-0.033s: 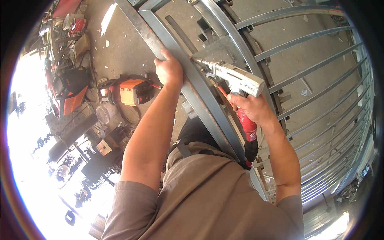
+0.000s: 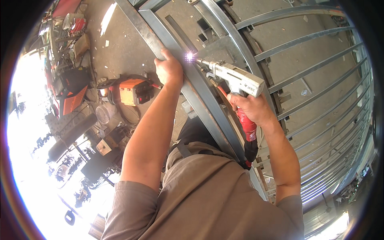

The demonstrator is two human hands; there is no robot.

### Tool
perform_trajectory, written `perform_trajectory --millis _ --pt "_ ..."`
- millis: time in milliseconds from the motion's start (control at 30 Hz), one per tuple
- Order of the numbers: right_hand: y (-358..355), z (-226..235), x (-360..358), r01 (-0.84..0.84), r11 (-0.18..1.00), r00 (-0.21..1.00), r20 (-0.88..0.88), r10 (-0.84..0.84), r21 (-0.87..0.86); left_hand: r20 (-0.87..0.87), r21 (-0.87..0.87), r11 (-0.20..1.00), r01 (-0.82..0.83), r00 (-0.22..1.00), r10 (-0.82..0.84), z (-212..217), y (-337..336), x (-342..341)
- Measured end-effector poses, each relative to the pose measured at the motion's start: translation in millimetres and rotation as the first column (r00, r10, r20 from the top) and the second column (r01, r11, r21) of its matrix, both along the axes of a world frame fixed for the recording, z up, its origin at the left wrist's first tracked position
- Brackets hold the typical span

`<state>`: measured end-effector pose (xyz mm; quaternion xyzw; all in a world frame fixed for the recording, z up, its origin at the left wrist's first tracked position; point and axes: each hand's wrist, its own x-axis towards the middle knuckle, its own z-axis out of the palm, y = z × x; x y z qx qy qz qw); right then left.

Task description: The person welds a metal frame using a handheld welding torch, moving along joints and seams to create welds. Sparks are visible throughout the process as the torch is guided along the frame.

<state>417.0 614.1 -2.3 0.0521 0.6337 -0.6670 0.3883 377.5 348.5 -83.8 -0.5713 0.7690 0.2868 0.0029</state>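
Note:
My left hand [image 2: 169, 72] is closed around a grey rectangular steel tube [image 2: 205, 107], which runs slantwise from the upper left toward my waist. On the right, my right hand [image 2: 254, 109] grips a welding gun [image 2: 237, 77] with a boxy white body and a red handle. Its narrow nozzle points left at the tube's right side. A bright violet-white spark [image 2: 190, 57] glows at the nozzle tip and hides the spot beneath it. The spark lies a short way right of my left hand. A dark cable leads down from the handle.
A large steel frame with curved parallel bars [image 2: 308, 68] fills the right side. An orange-and-black machine [image 2: 134, 92] stands on the floor at left, near a whitish bucket [image 2: 105, 113]. Tools and scrap clutter the far left. Small debris dots the floor.
A bright spark has appeared at the welding gun's tip, where there was none before. Both hands and the tube look unmoved.

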Motion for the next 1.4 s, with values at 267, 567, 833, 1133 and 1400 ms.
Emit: perform_trajectory --millis 267,567,833,1133,1400 --pt "-1 0 0 -0.032 0.999 0.999 0.007 0.031 0.040 -0.008 0.019 1.000 -0.015 1.000 0.015 1 0 -1" --pt "2 1 2 -0.048 0.998 0.999 0.013 0.047 0.046 0.019 0.050 0.999 -0.023 1.000 0.022 9 2 -2" --pt "4 3 2 -0.049 0.998 0.999 0.001 0.049 0.030 0.003 0.005 1.000 -0.009 1.000 0.009 5 2 -1" --pt "8 4 5 -0.058 0.996 0.998 0.042 0.056 0.061 -0.009 0.001 1.000 -0.004 1.000 0.004 2 1 0" --pt "40 30 17 0.038 0.999 0.994 0.102 -0.040 0.024 -0.009 0.003 1.000 0.015 1.000 -0.015 -1 -2 2"
